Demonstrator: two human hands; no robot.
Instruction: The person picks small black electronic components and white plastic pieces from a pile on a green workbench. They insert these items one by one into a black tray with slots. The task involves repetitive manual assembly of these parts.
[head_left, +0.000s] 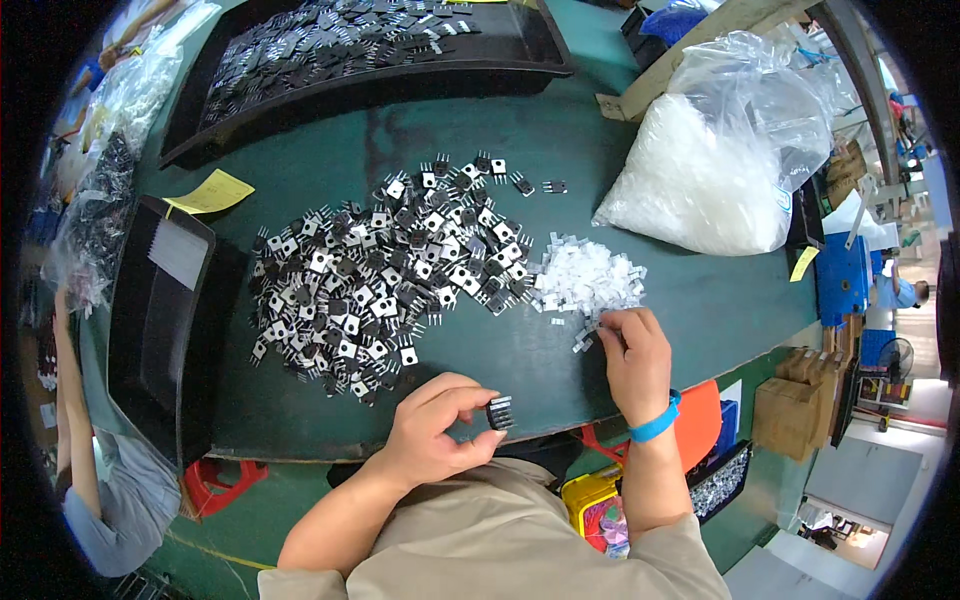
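Between the thumb and forefinger of my left hand (440, 430) is a small stack of black transistors (499, 412), held near the table's front edge with the metal legs pointing right. My right hand (637, 352), with a blue band on its wrist, has its fingertips pinched at the near edge of a pile of small clear-white plastic pieces (592, 275). Whether a piece is between those fingertips is too small to tell. A broad heap of loose three-legged transistors (380, 285), black with silvery backs, spreads to the left of the white pile.
A large black tray (390, 85) of transistors stands at the back. On the left is a black bin (150, 320) beside a yellow paper (215, 192). A bulging clear bag (695, 175) of white pieces sits at right. Another person's arm (68, 400) shows at far left.
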